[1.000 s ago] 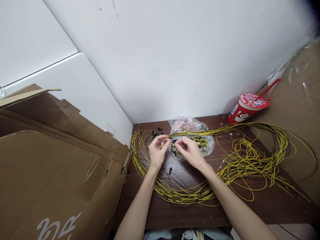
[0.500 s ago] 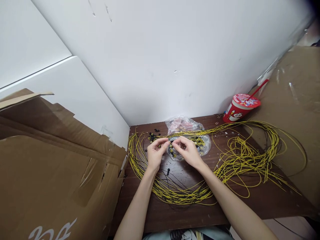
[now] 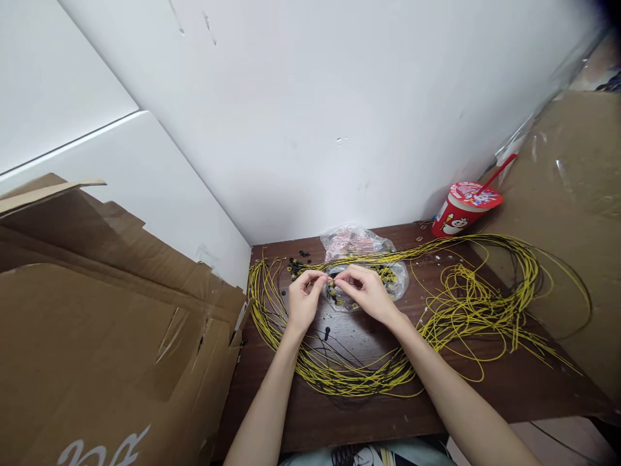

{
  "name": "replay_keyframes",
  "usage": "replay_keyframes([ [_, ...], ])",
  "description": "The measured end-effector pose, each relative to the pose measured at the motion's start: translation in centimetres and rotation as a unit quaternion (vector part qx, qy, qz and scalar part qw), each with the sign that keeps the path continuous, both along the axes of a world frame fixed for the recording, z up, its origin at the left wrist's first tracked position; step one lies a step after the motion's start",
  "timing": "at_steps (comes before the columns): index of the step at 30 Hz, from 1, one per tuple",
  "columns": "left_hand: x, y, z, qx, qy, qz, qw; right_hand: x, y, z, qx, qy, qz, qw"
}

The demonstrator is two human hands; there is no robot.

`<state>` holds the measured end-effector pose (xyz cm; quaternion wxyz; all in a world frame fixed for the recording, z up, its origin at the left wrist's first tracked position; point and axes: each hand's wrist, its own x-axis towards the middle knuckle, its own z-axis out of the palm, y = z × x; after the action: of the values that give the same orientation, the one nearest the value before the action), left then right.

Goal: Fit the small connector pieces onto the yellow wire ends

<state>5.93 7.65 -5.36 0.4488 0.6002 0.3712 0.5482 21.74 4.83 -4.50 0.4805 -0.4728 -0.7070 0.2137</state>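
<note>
My left hand (image 3: 305, 301) and my right hand (image 3: 367, 294) meet fingertip to fingertip above the table, each closed in a pinch. Something thin and small, perhaps a wire end, shows between them; the fingers cover most of it. Beneath and behind them lies a clear plastic bag (image 3: 400, 281) with small yellow and black parts. Yellow and black wires (image 3: 339, 382) curve in a long bundle around both hands. A small black part (image 3: 326, 333) rests on the table below my hands.
A tangled wire coil (image 3: 478, 304) spreads at the right. A red cup (image 3: 453, 219) with a straw stands at the back right. Cardboard (image 3: 107, 349) rises at the left and more cardboard (image 3: 572, 194) at the right. Small black pieces (image 3: 304, 253) lie near the white wall (image 3: 291, 129).
My fingertips have shifted slightly, with a small gap now showing between the two pinches. The wires, bag and cup stay where they were; the view has moved a little.
</note>
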Motion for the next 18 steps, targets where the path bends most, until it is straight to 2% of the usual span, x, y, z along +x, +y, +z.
replay_keyframes([
  [4,0.1,0.1,-0.2,-0.045,-0.050,-0.032,0.997,0.1,0.0,0.1,0.007,0.002,-0.018,1.000],
  [9,0.4,0.0,-0.1,-0.081,-0.077,-0.042,0.993,-0.3,-0.1,0.1,0.006,-0.002,-0.012,1.000],
  [13,0.3,-0.1,0.2,-0.108,-0.114,-0.105,0.982,-0.1,0.0,0.0,0.031,-0.031,0.007,0.999],
  [15,0.0,-0.1,0.5,-0.123,-0.094,-0.132,0.979,0.1,0.0,-0.1,0.054,-0.043,0.005,0.998],
  [18,-0.6,0.0,0.7,-0.129,-0.002,-0.150,0.980,0.3,-0.1,0.0,0.079,-0.046,0.009,0.996],
])
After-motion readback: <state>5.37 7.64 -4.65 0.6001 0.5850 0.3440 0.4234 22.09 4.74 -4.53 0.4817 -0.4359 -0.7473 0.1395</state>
